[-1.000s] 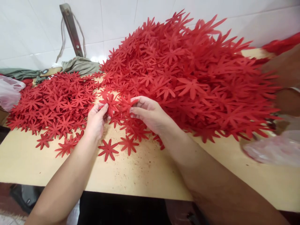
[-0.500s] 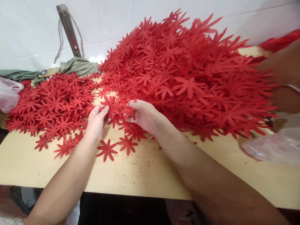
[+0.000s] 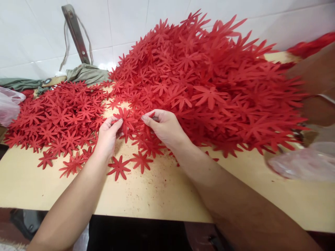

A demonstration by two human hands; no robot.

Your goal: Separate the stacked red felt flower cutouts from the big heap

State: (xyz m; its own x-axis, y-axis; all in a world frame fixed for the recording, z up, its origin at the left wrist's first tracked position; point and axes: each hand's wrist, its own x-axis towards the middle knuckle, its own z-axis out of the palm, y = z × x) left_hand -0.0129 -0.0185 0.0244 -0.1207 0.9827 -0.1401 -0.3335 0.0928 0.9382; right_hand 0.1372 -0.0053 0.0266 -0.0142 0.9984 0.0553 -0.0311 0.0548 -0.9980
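My left hand pinches a red flower-shaped cutout with several narrow petals; whether it is one layer or a few stacked, I cannot tell. Just to the right, my right hand has thumb and forefinger closed on another red petal cutout, partly hidden by the fingers. Both hands are above the table, between a large heap of red cutouts on the right and a lower pile on the left. Two single cutouts lie flat near my wrists, one of them a star-like flower.
The pale wooden table bears small red crumbs. A metal bracket leans by the tiled wall, above a grey-green cloth. Plastic bags stand at the left and right.
My right hand has drawn its fingers together and shifted slightly, so the cutout by it shows less. The left hand keeps its flower cutout almost in place.
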